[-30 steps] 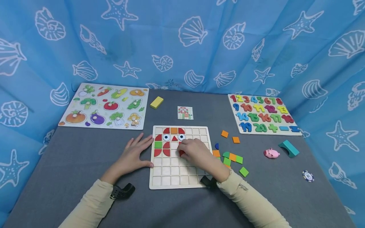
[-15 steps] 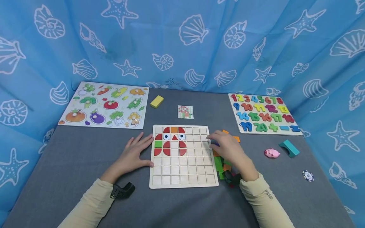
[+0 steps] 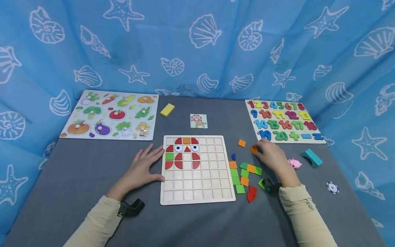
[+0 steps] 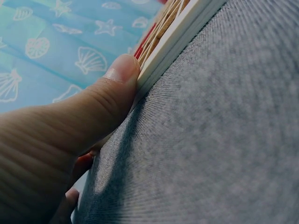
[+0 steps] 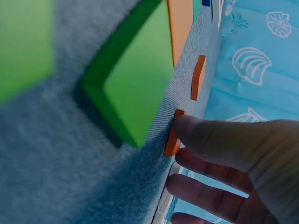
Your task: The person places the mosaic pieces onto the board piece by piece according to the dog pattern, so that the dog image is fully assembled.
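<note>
From afar, my head view shows the right hand (image 3: 273,156) pinching an orange tile (image 3: 253,150) right of the gridded board (image 3: 197,180), the left hand (image 3: 145,167) spread at the board's left edge.
Left wrist view: left thumb (image 4: 122,70) touches that edge. Right wrist view: right thumb (image 5: 201,133) meets the tile; I judge pickup the step in hand, next needing a steady lift.

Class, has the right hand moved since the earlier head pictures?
Yes, the right hand has moved rightward, off the grid board, to an orange tile.

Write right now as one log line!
left hand: touching board edge | right hand: at orange tile | board: partly filled
</note>
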`<state>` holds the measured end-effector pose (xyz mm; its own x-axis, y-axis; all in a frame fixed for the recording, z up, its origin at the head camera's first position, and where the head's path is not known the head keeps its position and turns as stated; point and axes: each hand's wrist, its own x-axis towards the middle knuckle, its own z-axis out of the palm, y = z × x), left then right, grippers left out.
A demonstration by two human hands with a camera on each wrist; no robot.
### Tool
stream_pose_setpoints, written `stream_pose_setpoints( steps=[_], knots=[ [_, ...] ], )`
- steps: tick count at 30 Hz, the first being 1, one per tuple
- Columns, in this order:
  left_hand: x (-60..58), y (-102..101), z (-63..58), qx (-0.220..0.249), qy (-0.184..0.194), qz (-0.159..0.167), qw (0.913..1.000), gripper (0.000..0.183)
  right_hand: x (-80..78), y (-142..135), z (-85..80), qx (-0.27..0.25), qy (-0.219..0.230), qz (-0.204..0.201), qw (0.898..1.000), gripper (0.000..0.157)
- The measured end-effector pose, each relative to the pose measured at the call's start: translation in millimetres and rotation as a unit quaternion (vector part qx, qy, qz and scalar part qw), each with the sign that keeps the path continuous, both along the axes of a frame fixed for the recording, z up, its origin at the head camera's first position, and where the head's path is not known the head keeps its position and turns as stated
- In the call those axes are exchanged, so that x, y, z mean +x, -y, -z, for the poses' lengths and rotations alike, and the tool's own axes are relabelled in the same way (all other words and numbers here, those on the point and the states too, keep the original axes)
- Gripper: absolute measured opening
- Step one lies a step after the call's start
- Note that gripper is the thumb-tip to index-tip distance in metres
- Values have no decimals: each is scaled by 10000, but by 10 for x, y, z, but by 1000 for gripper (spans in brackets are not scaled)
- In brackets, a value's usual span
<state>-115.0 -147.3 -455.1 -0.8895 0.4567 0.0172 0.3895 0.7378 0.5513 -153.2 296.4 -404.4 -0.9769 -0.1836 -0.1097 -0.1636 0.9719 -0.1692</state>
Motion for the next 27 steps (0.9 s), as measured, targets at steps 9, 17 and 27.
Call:
stream_pose_setpoints(
  steps=[9,17,27],
  knots=[
    [7,-9,-7,67,-69,70,9999,97,56,171,-70,-104,40,-95,9999,26],
    [23,16,-10,111,-55,54,9999,97,235,1112,-174,-573,-847,-1666,9807,24],
    [11,20,-20,92,-105,52,9999,97,240,1923,-79,-215,-837,-2954,9515,14]
  ],
)
